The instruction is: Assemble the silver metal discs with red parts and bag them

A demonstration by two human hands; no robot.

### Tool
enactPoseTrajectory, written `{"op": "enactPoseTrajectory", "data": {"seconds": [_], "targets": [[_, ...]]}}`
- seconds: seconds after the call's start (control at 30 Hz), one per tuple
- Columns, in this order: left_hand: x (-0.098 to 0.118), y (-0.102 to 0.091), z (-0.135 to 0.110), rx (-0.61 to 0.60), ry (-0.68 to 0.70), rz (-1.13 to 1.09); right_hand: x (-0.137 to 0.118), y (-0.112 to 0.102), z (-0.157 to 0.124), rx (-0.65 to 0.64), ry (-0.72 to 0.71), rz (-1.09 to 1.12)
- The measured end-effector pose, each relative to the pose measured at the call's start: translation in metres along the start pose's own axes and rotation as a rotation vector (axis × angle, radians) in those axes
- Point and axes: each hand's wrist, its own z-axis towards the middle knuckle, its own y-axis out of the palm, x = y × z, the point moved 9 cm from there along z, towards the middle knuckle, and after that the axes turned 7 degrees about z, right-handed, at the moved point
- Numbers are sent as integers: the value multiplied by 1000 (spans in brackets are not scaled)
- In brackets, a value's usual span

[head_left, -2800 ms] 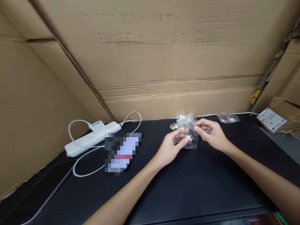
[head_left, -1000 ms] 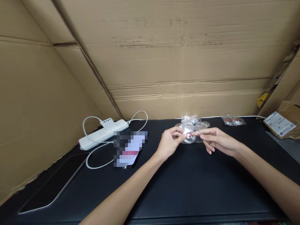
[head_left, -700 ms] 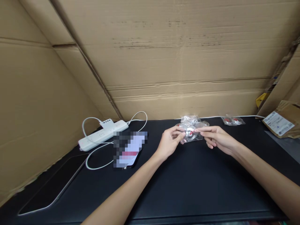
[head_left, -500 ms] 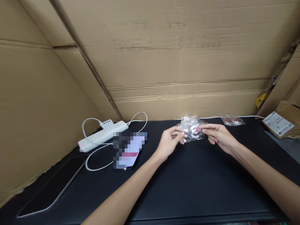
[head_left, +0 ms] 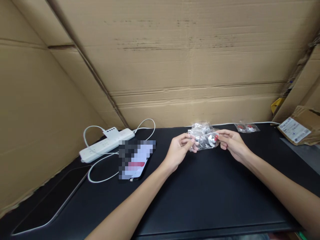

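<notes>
My left hand (head_left: pixel 178 150) pinches the left edge of a crumpled clear plastic bag (head_left: pixel 200 137) held just above the black table (head_left: pixel 200 196). My right hand (head_left: pixel 231 142) pinches a small round silver disc with a red mark (head_left: pixel 213 138) at the bag's right side. Both hands are closed in a pinch. More shiny pieces show inside the bag, too small to make out.
Two small clear packets with red parts (head_left: pixel 245 127) lie at the back right. A white power strip (head_left: pixel 106 145) with a looped cable and a phone (head_left: pixel 135 159) lie to the left. Cardboard walls (head_left: pixel 175 66) enclose the table; a labelled cardboard parcel (head_left: pixel 296 128) sits at far right.
My right hand has drawn the silver disc rightward, away from my left hand, out toward the bag's right side. The left hand keeps its hold on the bag.
</notes>
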Motion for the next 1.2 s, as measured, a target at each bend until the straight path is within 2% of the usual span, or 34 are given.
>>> {"op": "enactPoseTrajectory", "data": {"seconds": [0.17,0.27,0.37,0.43,0.63,0.7,0.87,0.97,1.13,1.2], "targets": [[-1,-11,2,87,-26,-43,-6,-29,9,159,-34,27],[-12,-18,3,156,-96,-191,-9,-40,13,213,-41,63],[-26,-11,2,136,-195,-366,-10,-41,14,211,-43,71],[-31,-2,0,93,-264,-401,-9,-39,13,210,-42,70],[-37,13,-10,-51,-405,-130,-4,-32,10,198,-30,56],[-40,15,-11,-90,-434,-134,-3,-30,9,188,-24,45],[-42,12,-10,-50,-483,-221,-3,-27,9,176,-13,24],[-37,18,-13,-132,-506,-251,-2,-27,9,171,-9,19],[-36,13,-17,-224,-516,18,0,-26,9,167,-7,22],[-38,13,-18,-254,-537,54,0,-25,8,164,-13,21]]}}
